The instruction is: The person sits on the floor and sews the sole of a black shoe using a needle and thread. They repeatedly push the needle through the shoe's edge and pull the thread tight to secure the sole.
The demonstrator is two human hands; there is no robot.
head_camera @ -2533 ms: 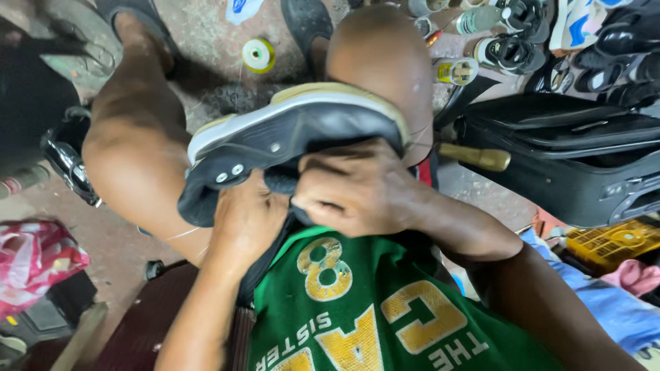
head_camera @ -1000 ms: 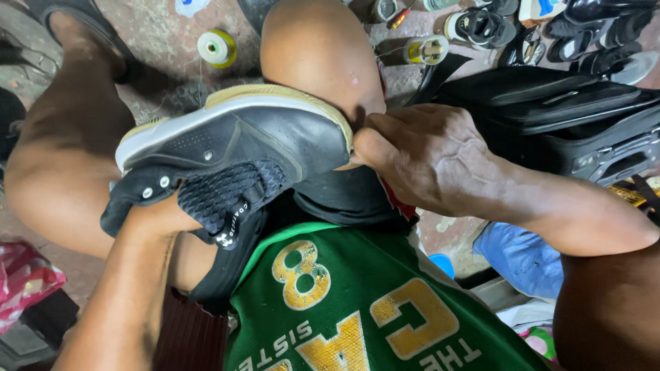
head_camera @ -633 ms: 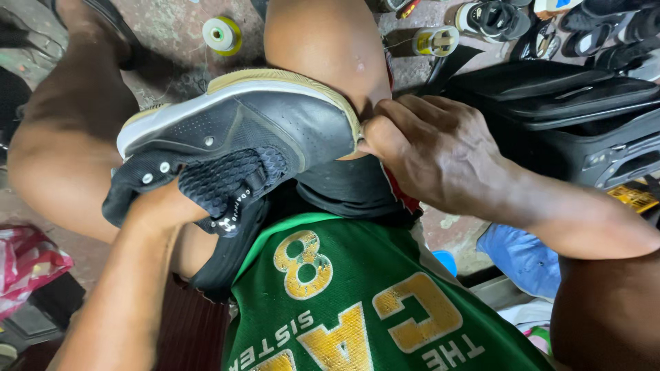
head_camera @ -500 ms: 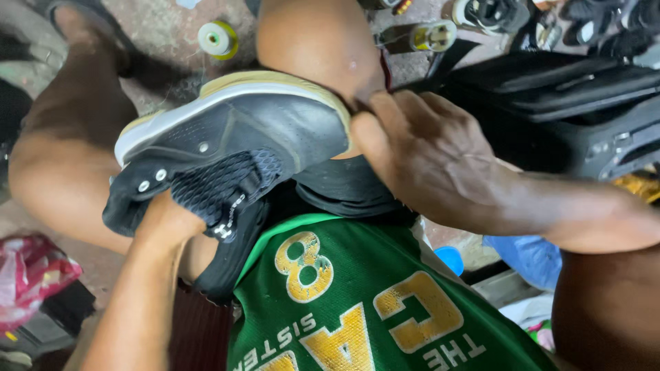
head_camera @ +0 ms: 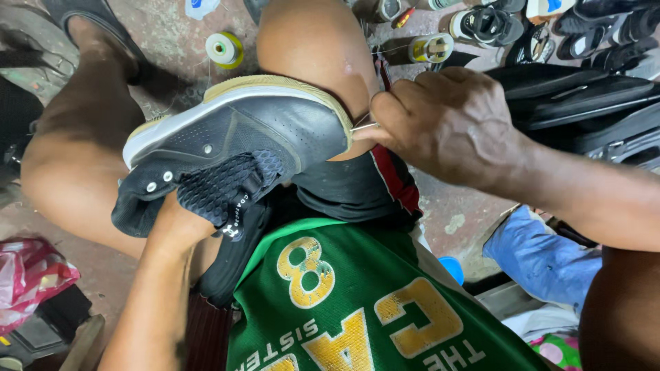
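Note:
A black sneaker (head_camera: 261,130) with a white and tan sole lies on its side across my lap, toe against my right knee. My left hand (head_camera: 173,223) is pushed inside the shoe's opening and carries it; only the wrist shows, the fingers are hidden. My right hand (head_camera: 447,120) is at the toe, pinching a thin metal needle (head_camera: 364,126) that sticks out at the seam between sole and upper. A fine thread runs up from the hand past the knee.
A yellow-green thread spool (head_camera: 223,48) and a second spool (head_camera: 430,48) lie on the concrete floor. A black suitcase (head_camera: 591,96) and several sandals (head_camera: 488,24) are at the right. Blue cloth (head_camera: 543,254) and a pink bag (head_camera: 27,275) lie low.
My right hand has slid off the shoe's toe to the right and now pinches the needle at the sole seam. The shoe stays on my left hand.

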